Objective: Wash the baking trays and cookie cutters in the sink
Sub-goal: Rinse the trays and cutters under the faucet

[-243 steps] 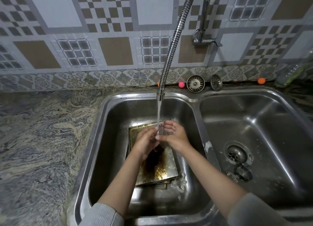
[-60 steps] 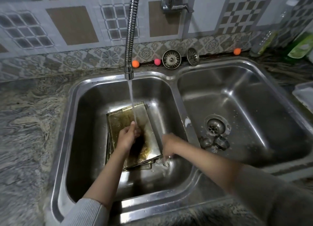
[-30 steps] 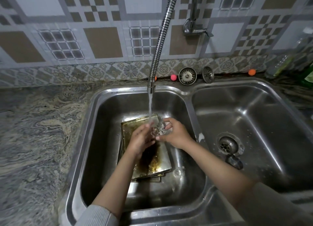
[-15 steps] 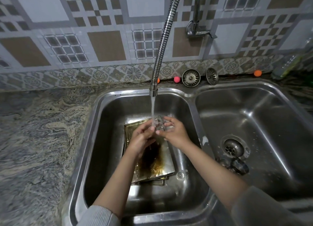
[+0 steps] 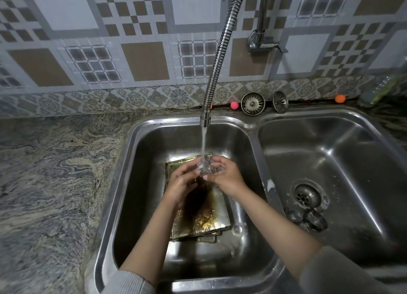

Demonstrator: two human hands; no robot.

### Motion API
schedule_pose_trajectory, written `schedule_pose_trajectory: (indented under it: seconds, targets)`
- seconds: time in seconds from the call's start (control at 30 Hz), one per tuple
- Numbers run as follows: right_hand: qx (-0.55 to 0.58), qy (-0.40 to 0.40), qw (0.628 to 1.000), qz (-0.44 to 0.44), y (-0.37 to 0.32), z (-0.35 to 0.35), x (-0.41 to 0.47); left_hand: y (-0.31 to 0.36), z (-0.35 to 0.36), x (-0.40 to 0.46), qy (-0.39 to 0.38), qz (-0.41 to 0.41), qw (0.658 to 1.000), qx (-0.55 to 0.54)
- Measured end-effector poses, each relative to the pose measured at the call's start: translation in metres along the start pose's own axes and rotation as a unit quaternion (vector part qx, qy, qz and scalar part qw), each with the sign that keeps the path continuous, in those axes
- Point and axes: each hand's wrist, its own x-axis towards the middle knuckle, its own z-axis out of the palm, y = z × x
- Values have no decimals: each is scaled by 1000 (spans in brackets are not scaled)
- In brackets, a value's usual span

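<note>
**A:** What have you got in your fingers right now?

**B:** Your right hand (image 5: pixel 228 176) and left hand (image 5: pixel 180 183) meet under the stream, both pinching a small metal cookie cutter (image 5: pixel 205 167) between curled fingertips. The water blurs it, so its shape can't be made out.

**A:** How should I expect it to behave?

**B:** Judging by its look, light, stiff and thin-walled, and slick while wet. Hold it by the outer band with your fingertips rather than squeezing across the open middle, which could bend it. The edges may be sharp.

**A:** Where is everything else?

**B:** Straight below your hands, the baking trays (image 5: pixel 198 214) lie stacked flat on the floor of the left basin (image 5: pixel 136 183), the top one dark with burnt-on residue. Those will likely be heavier and awkward, so take them by the rims with both hands. More cookie cutters (image 5: pixel 308 218) sit in the right basin (image 5: pixel 352 161) just beside the drain (image 5: pixel 307 195).

**A:** And the water?

**B:** It runs from the flexible faucet hose (image 5: pixel 218 58) onto the cutter. Two sink strainers (image 5: pixel 252 103) lean against the tiled wall (image 5: pixel 145 60) behind.
</note>
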Motion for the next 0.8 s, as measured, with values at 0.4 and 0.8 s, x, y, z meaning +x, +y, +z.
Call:
schedule_pose_trajectory:
  seconds: [0.4, 0.8]
  targets:
    - [27, 19, 998, -49, -2, -3, -14, -7, -5, -6, 15, -18, 999, -33]
    - [42, 27, 995, -83, 7, -14, -33, -20, 10, -14, -6, -68, 996, -53]
